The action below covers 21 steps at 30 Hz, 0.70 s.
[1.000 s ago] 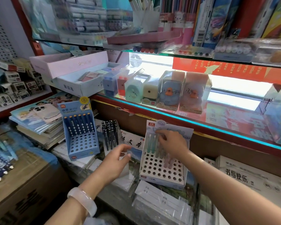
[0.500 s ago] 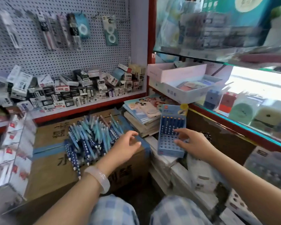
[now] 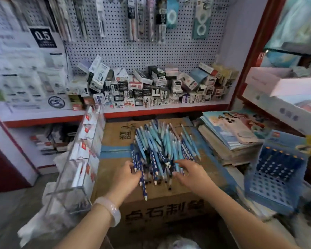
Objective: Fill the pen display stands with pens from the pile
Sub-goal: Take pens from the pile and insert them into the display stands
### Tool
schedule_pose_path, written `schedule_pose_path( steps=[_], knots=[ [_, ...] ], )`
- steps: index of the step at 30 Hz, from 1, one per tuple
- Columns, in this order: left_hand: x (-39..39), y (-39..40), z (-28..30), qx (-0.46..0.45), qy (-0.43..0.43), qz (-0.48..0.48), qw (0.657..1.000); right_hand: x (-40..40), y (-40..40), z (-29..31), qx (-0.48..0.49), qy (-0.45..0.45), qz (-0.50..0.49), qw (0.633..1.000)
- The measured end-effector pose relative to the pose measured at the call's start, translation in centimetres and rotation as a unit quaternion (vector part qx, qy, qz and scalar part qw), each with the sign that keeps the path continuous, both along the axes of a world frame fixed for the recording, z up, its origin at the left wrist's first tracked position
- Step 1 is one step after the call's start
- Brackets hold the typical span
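A loose heap of light and dark blue plastic pens [image 3: 160, 150] lies on the brown cardboard carton [image 3: 162, 200]. Left hand [image 3: 127, 178] and right hand [image 3: 192, 174] reach its near edge, fingers spread, gripping nothing. The pens look light, stiff and slippery; best pinched mid-barrel. Right of the carton stands the half-filled blue perforated stand [image 3: 276, 178].

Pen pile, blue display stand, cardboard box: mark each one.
pen pile [image 3: 162, 148], head view, middle of the heap.
blue display stand [image 3: 275, 178], head view, its hole grid.
cardboard box [image 3: 115, 133], head view, bare top left of the pens.
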<state>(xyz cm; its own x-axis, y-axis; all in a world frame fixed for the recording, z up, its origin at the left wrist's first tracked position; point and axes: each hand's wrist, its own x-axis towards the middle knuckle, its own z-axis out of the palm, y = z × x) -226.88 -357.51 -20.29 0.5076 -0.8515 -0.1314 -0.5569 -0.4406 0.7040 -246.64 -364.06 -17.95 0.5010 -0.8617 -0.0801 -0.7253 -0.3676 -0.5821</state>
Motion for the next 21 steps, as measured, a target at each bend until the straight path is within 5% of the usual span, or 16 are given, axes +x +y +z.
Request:
schedule_pose_path(
  steps=[5,9,21],
  knots=[
    [-0.2,-1.8,-1.9,0.082,-0.097,-0.079,0.989,2.1,-0.4,-1.7,0.004,-0.061,-0.037,0.997],
    [0.3,-2.7,-2.4,0.137,-0.155,-0.038,0.978,2.2,-1.0,-2.4,0.001,-0.097,-0.056,0.994],
    [4.6,-4.7,-3.2,0.15,-0.268,-0.017,0.951,2.4,-2.3,-3.0,0.013,-0.13,-0.058,0.99]
  ],
)
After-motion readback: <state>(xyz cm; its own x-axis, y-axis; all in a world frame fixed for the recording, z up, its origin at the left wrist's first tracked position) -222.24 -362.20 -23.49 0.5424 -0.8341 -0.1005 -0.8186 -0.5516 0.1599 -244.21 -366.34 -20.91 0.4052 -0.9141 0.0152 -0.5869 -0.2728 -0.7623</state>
